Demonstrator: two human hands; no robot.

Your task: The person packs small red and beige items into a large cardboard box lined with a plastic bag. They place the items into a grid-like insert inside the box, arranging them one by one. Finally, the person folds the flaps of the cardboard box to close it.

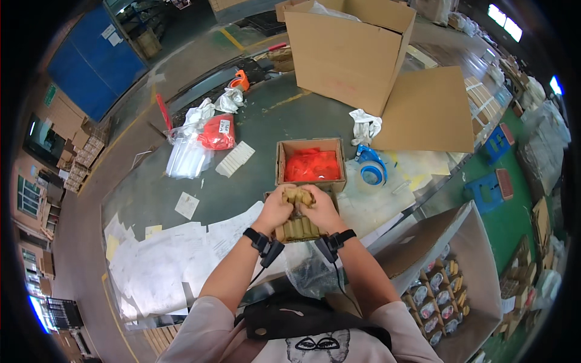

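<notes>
Gripping a tan bundle [298, 195] from both sides, your left hand [273, 210] and right hand [324, 212] are curled closed around it, above the near box [335, 199]. Whether the bundle is one piece or several is hard to tell. Just below your hands, tan rolls [299, 230] lie side by side in that box. Beyond your hands, just past the near box, stands a small box [281, 164] with red bags [311, 164] in it.

If one hand lets go before the other, the bundle could tip and drop onto the rolls, knocking their row askew. Squeezing hard from both sides might crush it, should it prove soft. Below your right hand, the cable [340, 283] from the wrist strap [334, 242] hangs near the clear plastic [315, 275], so a quick pull could snag and drag it. Reaching away to the right of that hand without looking might bump the blue tape dispenser [371, 171] on the surface [266, 136].
</notes>
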